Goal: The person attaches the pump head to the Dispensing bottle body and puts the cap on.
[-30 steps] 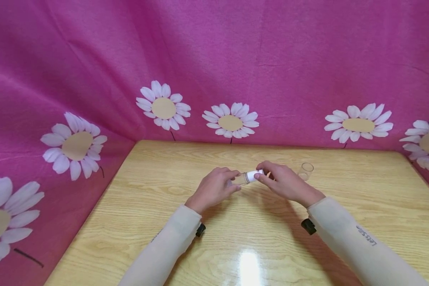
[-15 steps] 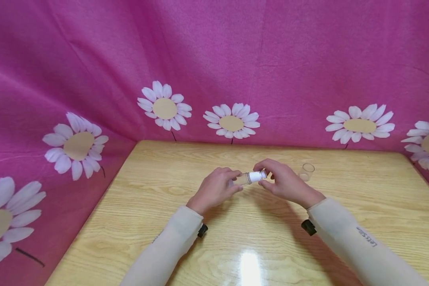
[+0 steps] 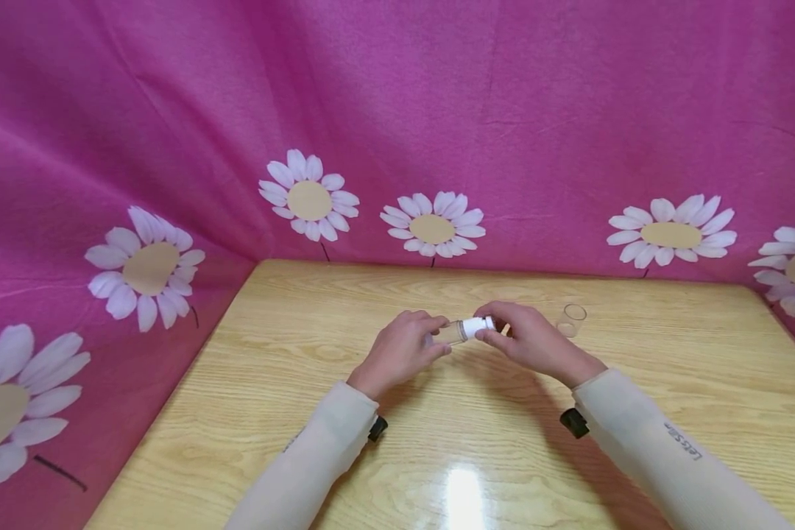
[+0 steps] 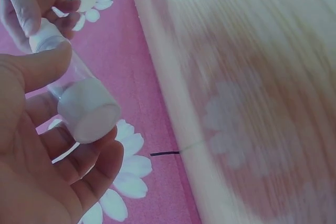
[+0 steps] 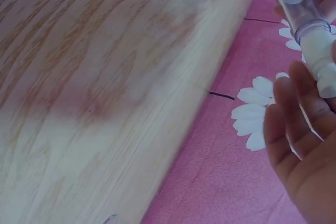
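Observation:
A small clear bottle [image 3: 453, 333] with a white pump top [image 3: 477, 327] is held above the table, lying nearly sideways. My left hand [image 3: 400, 350] grips the clear body between thumb and fingers, and the bottle's white base [image 4: 89, 109] shows in the left wrist view. At the other end my right hand [image 3: 533, 342] pinches the white top with thumb and index finger. In the right wrist view the other fingers [image 5: 286, 121] of that hand extend below the pump top. Behind the right hand a clear cap [image 3: 572, 321] stands on the table.
The wood-grain table [image 3: 291, 353] lies beneath both hands, with a light reflection near its front. A pink cloth [image 3: 503, 132] with white flowers hangs along the back and left edges. Black bands sit at both sleeve cuffs.
The right fingers have loosened from the white top, baring more of it, and then closed on its end again. The left hand keeps holding the bottle almost in place.

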Demonstrator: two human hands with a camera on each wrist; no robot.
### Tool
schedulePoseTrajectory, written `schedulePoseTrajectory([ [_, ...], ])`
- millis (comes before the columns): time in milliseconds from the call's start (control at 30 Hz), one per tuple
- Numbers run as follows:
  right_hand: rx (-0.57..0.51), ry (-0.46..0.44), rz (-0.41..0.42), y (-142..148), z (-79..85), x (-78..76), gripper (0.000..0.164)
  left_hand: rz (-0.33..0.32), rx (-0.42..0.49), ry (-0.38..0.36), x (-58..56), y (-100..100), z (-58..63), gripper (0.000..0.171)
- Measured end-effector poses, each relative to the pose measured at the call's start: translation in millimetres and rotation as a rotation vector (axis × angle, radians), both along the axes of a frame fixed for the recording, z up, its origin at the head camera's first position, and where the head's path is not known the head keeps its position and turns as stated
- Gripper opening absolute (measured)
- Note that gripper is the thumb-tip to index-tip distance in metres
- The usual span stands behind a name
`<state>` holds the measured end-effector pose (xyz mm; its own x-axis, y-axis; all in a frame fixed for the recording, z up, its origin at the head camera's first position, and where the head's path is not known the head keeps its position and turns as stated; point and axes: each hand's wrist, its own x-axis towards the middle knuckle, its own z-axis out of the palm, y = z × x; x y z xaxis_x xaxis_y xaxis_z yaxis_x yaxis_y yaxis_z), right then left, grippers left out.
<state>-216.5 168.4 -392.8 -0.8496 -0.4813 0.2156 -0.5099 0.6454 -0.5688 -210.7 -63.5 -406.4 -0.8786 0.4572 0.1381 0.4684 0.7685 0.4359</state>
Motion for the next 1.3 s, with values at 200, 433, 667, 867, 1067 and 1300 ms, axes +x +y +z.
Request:
schedulePoseTrajectory([
  [200, 0.046, -0.059, -0.028, 1.1, 2.1, 0.6, 0.021, 0.008, 0.006, -0.005, 2.6, 3.1, 2.5, 0.041],
  [433, 0.015, -0.033, -0.047, 3.7, 4.2, 3.5, 0.037, -0.005, 0.015, 0.005, 3.1, 3.9, 3.3, 0.042],
  [667, -0.039, 0.084, 0.027, 5.4, 3.1, 3.4, 0.032, -0.001, 0.008, 0.017, 2.7, 3.7, 4.1, 0.041],
  [867, -0.034, 0.087, 0.022, 5.9, -1.6, 0.9, 0.027, -0.007, -0.007, 0.02, 2.5, 3.6, 2.1, 0.042],
  [1067, -0.017, 0.067, 0.018, 5.7, -1.7, 1.4, 0.024, -0.01, -0.006, 0.032, 1.8, 2.6, 0.0, 0.042],
  [1300, 0.017, -0.03, -0.007, 6.1, 0.5, 3.7, 0.011, -0.016, -0.002, 0.028, 4.1, 3.4, 1.4, 0.043],
])
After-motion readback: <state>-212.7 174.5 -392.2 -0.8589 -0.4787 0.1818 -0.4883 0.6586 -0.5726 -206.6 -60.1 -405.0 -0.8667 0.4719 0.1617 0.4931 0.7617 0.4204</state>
